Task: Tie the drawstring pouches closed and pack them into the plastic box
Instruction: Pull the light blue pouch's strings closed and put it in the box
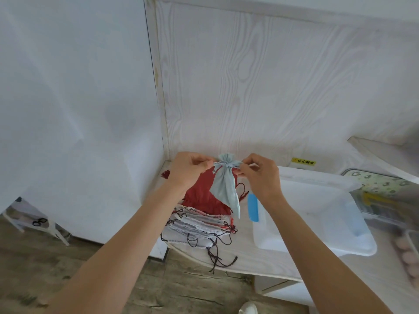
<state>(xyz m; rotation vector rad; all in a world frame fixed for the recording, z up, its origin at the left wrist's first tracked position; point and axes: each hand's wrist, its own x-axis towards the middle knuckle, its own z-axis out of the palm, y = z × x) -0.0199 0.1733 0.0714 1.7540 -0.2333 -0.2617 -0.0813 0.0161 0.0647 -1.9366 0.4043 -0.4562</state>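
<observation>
Hanging between left hand [189, 169] and right hand [260, 175], pale blue pouch [225, 189], drawstring ends pinched

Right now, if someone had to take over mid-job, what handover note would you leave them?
Left hand and right hand: each pinches a drawstring end of the pale blue pouch, held in the air with its neck gathered.
Below it: a red pouch and a stack of untied pouches on the table.
Plastic box, right of the stack, shows no pouches.
Done: nothing packed.
Left: finish this knot, box it, then the rest.
</observation>
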